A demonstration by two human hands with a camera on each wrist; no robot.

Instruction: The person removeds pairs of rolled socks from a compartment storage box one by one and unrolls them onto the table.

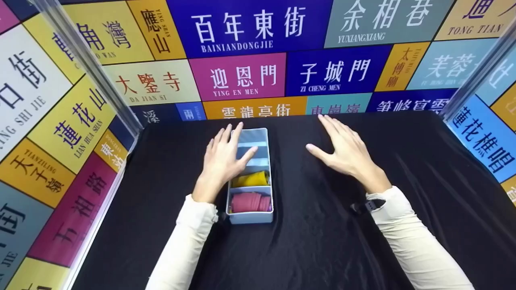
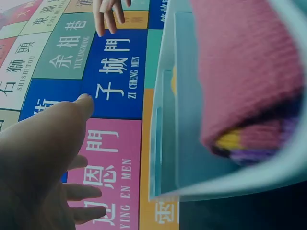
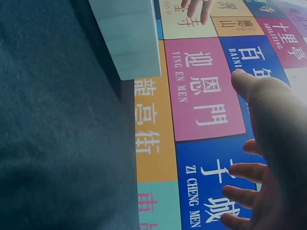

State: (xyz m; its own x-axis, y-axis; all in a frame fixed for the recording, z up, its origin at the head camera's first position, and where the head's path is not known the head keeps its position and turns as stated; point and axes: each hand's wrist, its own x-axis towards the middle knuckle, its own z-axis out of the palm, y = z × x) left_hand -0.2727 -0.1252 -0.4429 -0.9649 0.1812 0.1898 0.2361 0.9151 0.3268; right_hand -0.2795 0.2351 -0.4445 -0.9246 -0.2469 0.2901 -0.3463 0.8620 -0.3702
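Note:
A long light-blue divided box (image 1: 250,218) stands on the black cloth in the head view. Its nearest compartment contains a pink knitted roll (image 1: 250,202), sock-like, with yellow and purple bits showing at one end in the left wrist view. Behind that lies a yellow rolled piece (image 1: 253,179); the far compartments show pale-blue walls. My left hand (image 1: 223,159) hovers over the box's left side with fingers extended and thumb spread, partly covering the far compartments. Off to the right of the box, my right hand (image 1: 346,151) is held with straight fingers and thumb apart, holding nothing.
Black cloth (image 1: 322,241) covers the table. Panels with street-name signs (image 1: 238,76) rise at the back and both sides. Clear upright posts (image 1: 96,68) stand at the back corners. A dark band (image 1: 373,204) sits on the right wrist.

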